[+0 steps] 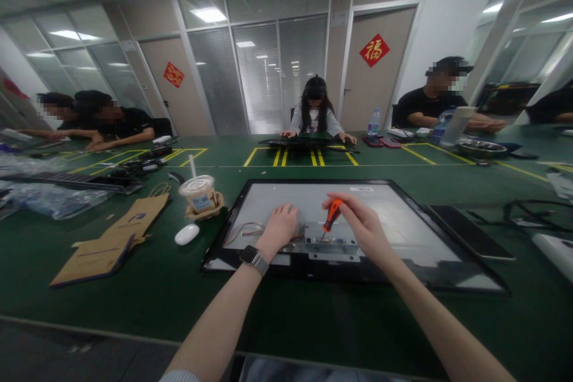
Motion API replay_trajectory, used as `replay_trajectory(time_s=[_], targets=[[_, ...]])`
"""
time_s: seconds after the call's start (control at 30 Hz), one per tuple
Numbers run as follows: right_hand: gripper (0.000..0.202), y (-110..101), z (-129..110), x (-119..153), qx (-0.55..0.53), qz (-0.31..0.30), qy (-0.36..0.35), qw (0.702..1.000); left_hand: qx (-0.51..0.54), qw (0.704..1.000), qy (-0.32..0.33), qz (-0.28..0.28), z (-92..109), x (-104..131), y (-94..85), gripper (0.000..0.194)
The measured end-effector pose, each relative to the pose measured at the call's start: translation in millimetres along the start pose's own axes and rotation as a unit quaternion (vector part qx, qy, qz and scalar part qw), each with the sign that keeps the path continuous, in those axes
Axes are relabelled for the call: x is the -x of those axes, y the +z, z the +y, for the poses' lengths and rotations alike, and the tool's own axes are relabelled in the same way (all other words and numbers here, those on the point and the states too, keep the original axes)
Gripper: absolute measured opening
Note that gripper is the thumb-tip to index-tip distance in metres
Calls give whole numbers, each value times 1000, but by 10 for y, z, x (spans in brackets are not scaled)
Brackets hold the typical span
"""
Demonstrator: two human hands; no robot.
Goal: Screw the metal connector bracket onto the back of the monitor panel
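Note:
A flat screen panel (398, 215) with a black frame lies back side up on the green table in front of me. Near its front edge sits a small metal box with a circuit board (333, 243). My right hand (363, 222) grips an orange and black screwdriver (332, 213), tilted, its tip down at the metal box. Just left of that box, my left hand (281, 228) rests on the panel with fingers extended; its fingertips touch the panel's back. Thin coloured cables (245, 231) run across the panel left of my left hand.
Left of the panel are a white mouse (187, 234), a drink cup (197, 191) in a carton holder, and brown paper bags (111, 245). A dark flat slab (468, 230) lies to the right. Across the table a person (316, 107) handles another dark panel (308, 143).

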State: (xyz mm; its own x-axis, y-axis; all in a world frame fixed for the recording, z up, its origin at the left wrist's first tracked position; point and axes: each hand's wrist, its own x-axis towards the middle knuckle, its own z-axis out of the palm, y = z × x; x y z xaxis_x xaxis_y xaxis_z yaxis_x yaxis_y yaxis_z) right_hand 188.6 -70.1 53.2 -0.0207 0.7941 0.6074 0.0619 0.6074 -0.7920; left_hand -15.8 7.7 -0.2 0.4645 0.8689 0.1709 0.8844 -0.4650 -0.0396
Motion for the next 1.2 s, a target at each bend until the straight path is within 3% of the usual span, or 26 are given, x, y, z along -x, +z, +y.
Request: replay_trajectory(time_s=[0.33, 0.53, 0.73, 1.0, 1.2], targets=[[15, -14, 32, -16, 79, 81, -51, 992, -4, 1000, 6, 1, -29, -19, 61, 34], [23, 3, 28, 0, 55, 37, -37, 997, -10, 1000, 8, 0, -23, -15, 53, 31], [16, 17, 51, -9, 39, 69, -50, 996, -2, 1000, -1, 0, -14, -14, 34, 35], [24, -24, 107, 3, -44, 4, 17, 999, -1, 1000, -2, -5, -1, -5, 4, 35], [20, -39, 138, -6, -37, 15, 13, 999, 0, 1000, -7, -4, -9, -18, 34, 38]])
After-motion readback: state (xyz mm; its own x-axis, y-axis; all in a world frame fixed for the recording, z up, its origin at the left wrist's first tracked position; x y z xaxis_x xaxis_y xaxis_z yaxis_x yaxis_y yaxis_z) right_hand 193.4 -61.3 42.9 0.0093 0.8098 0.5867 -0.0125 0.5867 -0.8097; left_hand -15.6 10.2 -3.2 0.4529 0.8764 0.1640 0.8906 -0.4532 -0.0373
